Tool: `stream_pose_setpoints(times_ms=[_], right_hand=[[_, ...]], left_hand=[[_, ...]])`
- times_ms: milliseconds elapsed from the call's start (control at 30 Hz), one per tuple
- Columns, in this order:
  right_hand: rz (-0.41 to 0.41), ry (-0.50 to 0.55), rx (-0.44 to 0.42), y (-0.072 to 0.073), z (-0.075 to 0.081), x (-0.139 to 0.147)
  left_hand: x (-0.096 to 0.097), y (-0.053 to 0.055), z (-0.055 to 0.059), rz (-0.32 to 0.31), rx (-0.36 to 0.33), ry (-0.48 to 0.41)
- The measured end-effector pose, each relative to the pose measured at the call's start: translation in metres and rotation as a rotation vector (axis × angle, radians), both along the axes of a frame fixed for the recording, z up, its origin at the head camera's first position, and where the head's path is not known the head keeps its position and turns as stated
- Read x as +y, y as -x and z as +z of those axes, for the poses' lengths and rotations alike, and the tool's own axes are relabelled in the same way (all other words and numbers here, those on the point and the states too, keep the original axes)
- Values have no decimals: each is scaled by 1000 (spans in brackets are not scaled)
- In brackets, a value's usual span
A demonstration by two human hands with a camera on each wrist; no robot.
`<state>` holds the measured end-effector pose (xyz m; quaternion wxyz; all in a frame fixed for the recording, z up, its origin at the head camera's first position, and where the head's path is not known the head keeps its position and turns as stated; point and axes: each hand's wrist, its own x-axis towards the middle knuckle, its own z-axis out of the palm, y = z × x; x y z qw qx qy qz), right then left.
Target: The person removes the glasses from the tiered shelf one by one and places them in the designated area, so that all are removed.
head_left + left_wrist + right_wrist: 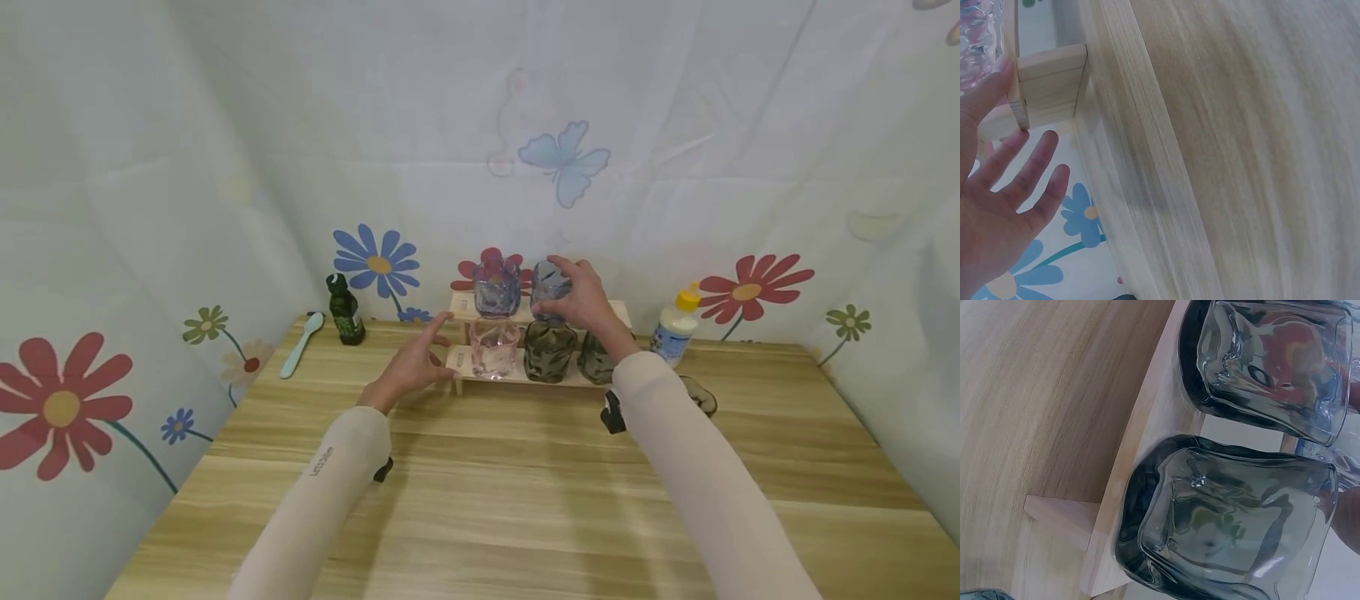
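Observation:
A two-tier wooden rack [465, 360] holds faceted glasses at the back of the table. My right hand [585, 300] grips a blue-grey glass [550, 281] on the upper tier, thumb and index finger around it. Left of that glass stands a bluish-purple glass [497, 292]. On the lower tier are a pink glass [493, 354] and two smoky dark glasses [550, 354], the right one partly behind my right hand. My left hand [411, 367], fingers extended, touches the rack's left end. In the left wrist view, its thumb [990, 87] lies against the plank edge.
A dark green bottle [347, 312] and a pale blue spoon [302, 346] are at the left. At the right stands a yellow-capped bottle [675, 327]. Another dark glass [701, 396] is partly hidden by my right sleeve. A flower-printed curtain [420, 125] hangs behind the table.

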<state>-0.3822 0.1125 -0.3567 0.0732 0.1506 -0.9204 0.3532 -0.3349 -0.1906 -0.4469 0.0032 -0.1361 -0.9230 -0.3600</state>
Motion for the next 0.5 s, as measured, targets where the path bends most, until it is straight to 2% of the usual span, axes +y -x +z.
stream_pose_setpoints(times_ms=[500], right_hand=[[-26,24,49,-10,16,13]], left_hand=[[1,-3,5,-4,-4,13]])
